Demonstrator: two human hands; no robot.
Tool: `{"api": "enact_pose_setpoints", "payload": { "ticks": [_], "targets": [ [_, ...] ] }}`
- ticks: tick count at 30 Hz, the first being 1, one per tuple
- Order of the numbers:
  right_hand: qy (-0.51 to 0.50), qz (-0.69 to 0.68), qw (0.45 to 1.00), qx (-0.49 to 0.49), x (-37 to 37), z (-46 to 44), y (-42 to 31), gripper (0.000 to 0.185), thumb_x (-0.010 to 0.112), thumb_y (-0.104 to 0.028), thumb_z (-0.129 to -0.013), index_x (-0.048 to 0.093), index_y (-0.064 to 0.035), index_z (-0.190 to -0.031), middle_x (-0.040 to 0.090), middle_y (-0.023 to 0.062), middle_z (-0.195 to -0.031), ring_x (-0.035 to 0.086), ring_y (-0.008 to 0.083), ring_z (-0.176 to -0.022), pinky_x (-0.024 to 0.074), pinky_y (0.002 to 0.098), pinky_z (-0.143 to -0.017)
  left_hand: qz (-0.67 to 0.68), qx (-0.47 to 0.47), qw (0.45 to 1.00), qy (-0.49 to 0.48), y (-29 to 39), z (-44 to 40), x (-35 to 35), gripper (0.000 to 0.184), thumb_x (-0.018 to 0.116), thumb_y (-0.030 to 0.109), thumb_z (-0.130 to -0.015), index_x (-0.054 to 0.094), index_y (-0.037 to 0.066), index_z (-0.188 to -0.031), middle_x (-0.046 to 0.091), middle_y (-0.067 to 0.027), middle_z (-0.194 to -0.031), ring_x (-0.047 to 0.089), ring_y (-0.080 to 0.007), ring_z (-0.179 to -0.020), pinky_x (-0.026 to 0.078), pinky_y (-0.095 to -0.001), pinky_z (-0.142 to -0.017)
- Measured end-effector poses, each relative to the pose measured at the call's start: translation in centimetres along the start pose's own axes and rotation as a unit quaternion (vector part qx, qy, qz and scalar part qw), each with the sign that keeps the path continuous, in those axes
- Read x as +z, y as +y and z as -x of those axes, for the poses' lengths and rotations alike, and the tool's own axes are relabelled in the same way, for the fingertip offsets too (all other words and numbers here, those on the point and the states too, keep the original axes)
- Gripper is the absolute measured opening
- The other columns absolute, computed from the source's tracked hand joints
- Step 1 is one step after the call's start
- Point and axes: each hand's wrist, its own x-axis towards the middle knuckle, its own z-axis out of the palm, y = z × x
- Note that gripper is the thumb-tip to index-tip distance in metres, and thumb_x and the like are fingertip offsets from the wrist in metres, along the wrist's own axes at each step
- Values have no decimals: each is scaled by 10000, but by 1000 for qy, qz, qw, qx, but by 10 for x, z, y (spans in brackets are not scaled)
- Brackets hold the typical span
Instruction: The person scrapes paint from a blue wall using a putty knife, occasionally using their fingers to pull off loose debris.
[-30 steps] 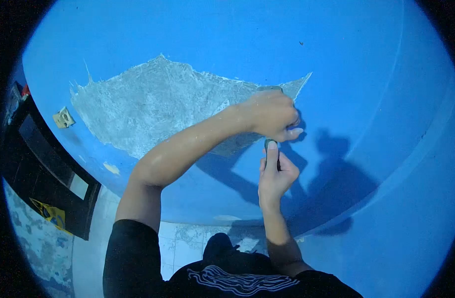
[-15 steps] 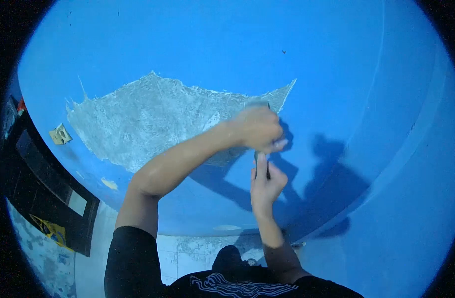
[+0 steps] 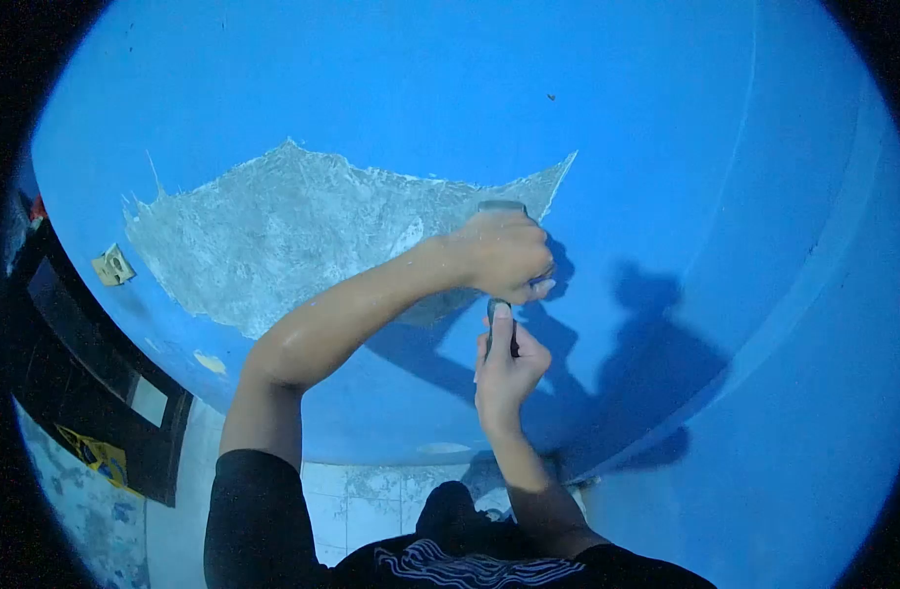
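My left hand [image 3: 509,257] is closed and lies over the right part of a rough grey patch [image 3: 273,231] on the blue wall [image 3: 430,79]. Past its knuckles shows the edge of a dark grey flat object [image 3: 502,206] against the patch. Just below, my right hand [image 3: 511,371] is wrapped round a dark handle [image 3: 499,339], thumb laid along its upper end. That end nearly meets the underside of my left hand. Whether the handle and the flat object are one tool is hidden.
A beige piece with dark openings [image 3: 112,265] is on the wall at left. Farther down are dark furniture [image 3: 67,363] with a yellow item [image 3: 97,457] and pale floor tiles [image 3: 371,501]. Shadows fall right of my hands.
The patch has shifted left in view. Both hands, with the dark flat object and the handle, have moved down and slightly right relative to it. Their grips look the same.
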Motion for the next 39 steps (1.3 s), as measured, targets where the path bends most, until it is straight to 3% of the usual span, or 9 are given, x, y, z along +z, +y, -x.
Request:
{"api": "enact_pose_setpoints", "payload": {
  "ticks": [3,5,16,18,22,25,27,36,39],
  "targets": [
    [18,-2,1000,-11,4,-10,-6,446,604,-244,-984,590,21,-626,485,-26,-536,408,37,-497,306,250,-462,25,-1,1000,-9,-7,-5,-8,452,628,416,-830,612,69,-541,552,-169,-539,581,-386,-603,477,-479,-600],
    [5,-12,1000,-12,3,-5,5,445,607,-248,-983,591,19,-627,481,-30,-536,404,37,-497,302,251,-460,-34,8,999,8,-4,3,3,422,631,411,-829,632,80,-567,540,-163,-530,568,-384,-581,462,-481,-581],
    [-2,-15,999,38,1,1,-6,450,605,-257,-982,584,7,-618,468,-30,-526,405,42,-496,286,250,-461,-1,4,1000,25,-11,1,0,411,641,407,-835,629,99,-563,528,-155,-514,556,-383,-537,449,-477,-544],
    [1,26,999,-20,1,-10,-12,452,601,-255,-982,569,-3,-608,464,-30,-525,404,38,-500,274,251,-465,-13,4,1000,24,-10,0,0,415,642,406,-836,623,98,-559,532,-154,-518,553,-383,-532,451,-474,-548],
    [-29,12,999,9,-10,-6,-7,459,599,-249,-981,535,-7,-596,453,-34,-524,392,41,-502,260,261,-469,-3,3,999,46,-3,8,14,417,652,399,-829,610,92,-552,540,-151,-522,547,-382,-515,443,-466,-516],
    [-39,20,999,-8,-15,-4,0,386,609,-218,-984,635,60,-717,472,-16,-529,374,30,-429,247,231,-386,-1,7,999,51,-5,7,14,426,656,395,-829,601,86,-540,536,-144,-516,542,-377,-514,440,-465,-513],
    [-36,39,996,-66,-10,-22,-5,383,608,-220,-985,632,40,-704,453,-29,-518,364,25,-435,240,240,-394,-5,7,998,60,-7,4,9,436,656,392,-832,595,83,-531,532,-139,-510,537,-374,-513,440,-464,-517],
    [-37,72,994,-74,-9,-20,-20,441,631,-245,-972,573,1,-610,446,-48,-527,373,31,-489,249,238,-451,23,-14,997,75,-13,5,-3,468,655,393,-835,582,68,-506,525,-134,-507,548,-358,-512,421,-460,-482],
    [-22,64,996,-57,-9,-12,-8,457,639,-243,-967,556,-9,-583,441,-44,-520,365,38,-483,244,254,-458,-37,-5,995,93,-9,8,8,479,648,400,-840,577,72,-500,516,-132,-496,544,-353,-508,428,-456,-489]
  ]
}}
